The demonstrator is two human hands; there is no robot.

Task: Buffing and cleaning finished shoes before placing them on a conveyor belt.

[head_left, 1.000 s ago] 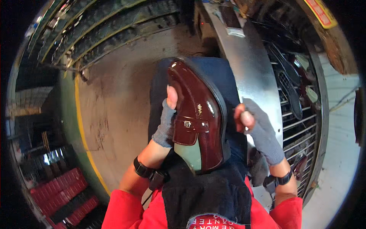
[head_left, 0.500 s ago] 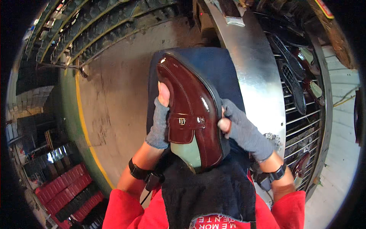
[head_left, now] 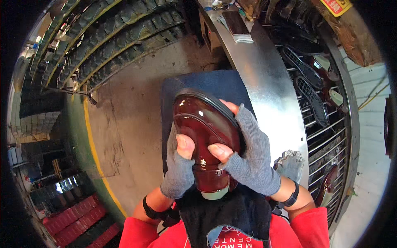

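Both hands, in grey fingerless gloves, grip a glossy dark burgundy loafer [head_left: 204,124] with a black sole, its toe pointing away from me. My left hand [head_left: 181,165] wraps the left side, thumb pressed on the upper. From the right, my right hand [head_left: 248,153] holds it with the thumb on the upper and fingers around the sole edge. A strap with a small buckle crosses the shoe near me, and a pale green last [head_left: 215,194] shows at its opening. Below lies a dark blue cloth [head_left: 206,79] over my lap; the fingers under the shoe are hidden.
On my right runs a metal bench [head_left: 264,91] with a phone [head_left: 235,22] at its far end. Beyond it a barred rack [head_left: 326,144] bears black soles [head_left: 312,101] and burgundy shoes [head_left: 328,186]. Shelves of dark shoe lasts [head_left: 124,37] stand far left, red moulds [head_left: 74,215] near left.
The shoe has tipped so its toe top and front sole edge show more. My left thumb has moved onto the upper, and my right hand has shifted from the sole's side to grip over the shoe.
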